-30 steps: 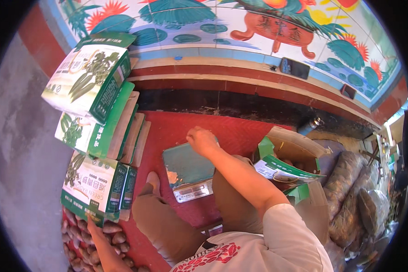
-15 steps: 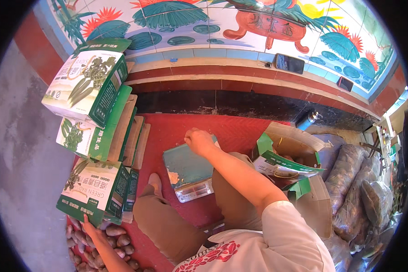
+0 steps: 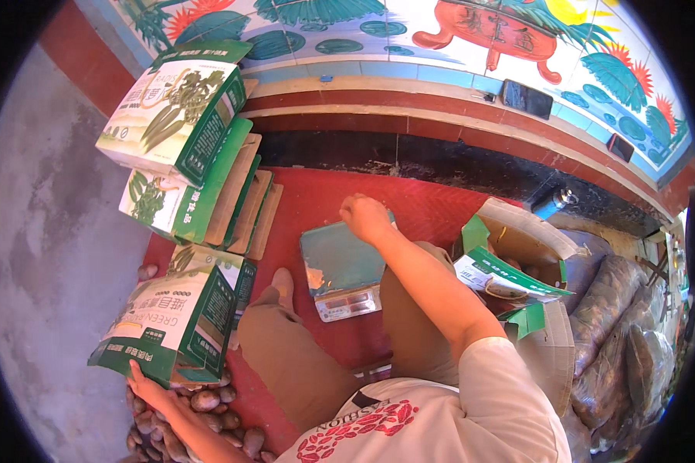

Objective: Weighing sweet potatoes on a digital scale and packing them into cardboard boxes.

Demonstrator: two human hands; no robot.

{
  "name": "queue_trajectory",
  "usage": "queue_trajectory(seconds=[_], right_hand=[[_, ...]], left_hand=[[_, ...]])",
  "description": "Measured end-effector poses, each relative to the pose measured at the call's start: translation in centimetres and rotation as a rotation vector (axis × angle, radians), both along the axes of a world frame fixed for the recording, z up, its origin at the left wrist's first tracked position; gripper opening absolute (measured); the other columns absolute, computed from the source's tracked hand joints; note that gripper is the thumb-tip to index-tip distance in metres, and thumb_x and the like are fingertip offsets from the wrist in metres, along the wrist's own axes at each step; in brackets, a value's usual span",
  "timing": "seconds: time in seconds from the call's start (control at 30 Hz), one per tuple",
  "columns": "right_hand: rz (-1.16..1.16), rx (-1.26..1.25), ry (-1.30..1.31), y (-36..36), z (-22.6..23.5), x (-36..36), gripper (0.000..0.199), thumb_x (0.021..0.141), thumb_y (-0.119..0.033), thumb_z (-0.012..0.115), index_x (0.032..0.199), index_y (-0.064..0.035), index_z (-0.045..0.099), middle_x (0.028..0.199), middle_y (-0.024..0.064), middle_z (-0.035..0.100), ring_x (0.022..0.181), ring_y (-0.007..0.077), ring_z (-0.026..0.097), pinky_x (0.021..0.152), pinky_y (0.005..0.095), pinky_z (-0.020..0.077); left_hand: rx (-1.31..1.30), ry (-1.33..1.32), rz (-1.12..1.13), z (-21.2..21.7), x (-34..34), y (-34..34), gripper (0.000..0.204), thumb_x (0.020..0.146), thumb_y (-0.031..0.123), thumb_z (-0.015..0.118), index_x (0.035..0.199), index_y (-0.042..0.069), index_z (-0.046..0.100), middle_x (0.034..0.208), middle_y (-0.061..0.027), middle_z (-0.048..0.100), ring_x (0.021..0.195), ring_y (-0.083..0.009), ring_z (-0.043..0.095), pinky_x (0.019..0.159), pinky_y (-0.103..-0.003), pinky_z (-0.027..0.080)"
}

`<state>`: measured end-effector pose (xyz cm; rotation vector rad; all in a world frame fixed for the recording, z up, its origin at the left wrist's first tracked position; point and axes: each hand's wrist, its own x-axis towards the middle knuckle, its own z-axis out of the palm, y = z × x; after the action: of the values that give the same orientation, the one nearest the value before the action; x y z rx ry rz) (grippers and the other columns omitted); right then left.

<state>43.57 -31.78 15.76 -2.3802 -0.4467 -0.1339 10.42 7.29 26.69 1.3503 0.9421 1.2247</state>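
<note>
My left hand (image 3: 153,390) grips the green lower flap of a white and green cardboard box (image 3: 158,312), printed with a vegetable picture. Its thumb lies on the printed face, while the other fingers are hidden beneath. The box stands tilted over a heap of brownish tubers (image 3: 207,401) at the lower left. My right hand (image 3: 367,219) hovers at the far right edge of a flat weighing scale (image 3: 344,255), its fingers curled in and nothing visible in them. The scale has a worn blue-green plate and a display at its near side. My right forearm passes above my knee.
More printed boxes (image 3: 170,116) stack at the far left. An open box (image 3: 517,266) with tubers inside stands right of my knee. Beyond it lie filled plastic bags (image 3: 606,305) and a blue bottle (image 3: 552,202). A phone (image 3: 527,99) rests on the wall ledge.
The view has shifted, so most things sit further right. The box in my left hand has tipped, with its flap edge swung out to the left. My right hand stays over the scale.
</note>
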Motion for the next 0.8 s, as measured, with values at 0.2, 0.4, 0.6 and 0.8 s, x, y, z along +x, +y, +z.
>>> queue_trajectory(seconds=[0.2,0.4,0.6,0.8], right_hand=[[-0.016,0.014,0.016,-0.7,0.4,0.3,0.017,0.080,-0.022,0.057,0.085,-0.0072,0.065,0.090,0.0142,0.061,0.087,0.0331,0.059,0.077,0.0432,0.0464],[-0.016,0.031,0.036,-1.1,0.8,0.3,0.019,0.082,-0.024,0.056,0.086,-0.0071,0.064,0.094,0.0136,0.061,0.090,0.0318,0.059,0.080,0.0426,0.0461],[-0.060,0.080,-0.002,-2.4,1.0,0.5,0.017,0.081,-0.020,0.057,0.087,-0.0066,0.063,0.090,0.0149,0.062,0.088,0.0321,0.059,0.077,0.0419,0.0468],[-0.185,0.315,-0.132,-4.5,2.2,0.9,0.024,0.084,-0.022,0.057,0.098,-0.0029,0.060,0.092,0.0167,0.063,0.084,0.0313,0.061,0.073,0.0379,0.0477]], left_hand=[[0.229,-0.052,0.156,6.1,0.8,-8.9,0.039,0.087,0.022,0.057,0.114,-0.006,0.051,0.107,-0.0138,0.057,0.086,-0.0198,0.056,0.073,-0.031,0.048],[0.348,-0.261,0.170,11.2,0.5,-13.7,0.039,0.085,0.020,0.059,0.112,-0.007,0.051,0.107,-0.0158,0.057,0.085,-0.0221,0.059,0.069,-0.034,0.052],[0.534,-0.551,-0.082,14.0,1.3,-15.0,0.041,0.086,0.021,0.057,0.117,-0.006,0.049,0.110,-0.0158,0.056,0.087,-0.0227,0.059,0.070,-0.036,0.052],[0.326,-0.498,-0.335,13.9,5.7,-20.5,0.043,0.089,0.018,0.050,0.124,-0.005,0.041,0.110,-0.0169,0.055,0.089,-0.0227,0.059,0.071,-0.034,0.051]])
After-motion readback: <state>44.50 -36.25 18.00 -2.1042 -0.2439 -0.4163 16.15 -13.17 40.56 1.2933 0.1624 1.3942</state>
